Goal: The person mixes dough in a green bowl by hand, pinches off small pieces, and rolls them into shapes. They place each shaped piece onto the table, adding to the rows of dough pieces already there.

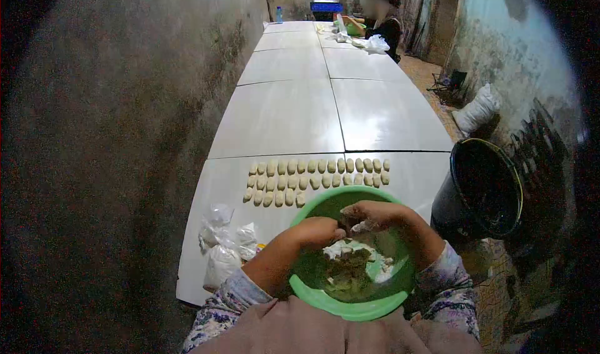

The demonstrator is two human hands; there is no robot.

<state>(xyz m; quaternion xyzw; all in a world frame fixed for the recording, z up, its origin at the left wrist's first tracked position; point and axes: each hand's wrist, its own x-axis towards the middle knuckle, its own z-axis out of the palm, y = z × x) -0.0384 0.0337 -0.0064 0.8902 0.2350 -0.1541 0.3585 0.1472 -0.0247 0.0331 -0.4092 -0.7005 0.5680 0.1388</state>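
Note:
My left hand is over a green basin, fingers curled inward; whatever they may hold is hidden. Facing it, my right hand is also above the basin, its flour-dusted thumb and fingers curved but apart, with nothing visible between them. White flour and a brownish, crumbly mixture lie in the bottom of the basin. Beyond its far rim, small oblong dough pieces are laid out in three rows on the white tabletop.
Plastic bags of white powder sit left of the basin. A large black bucket stands at the table's right side. Farther off, another person works at a green bowl. A white sack leans by the right wall.

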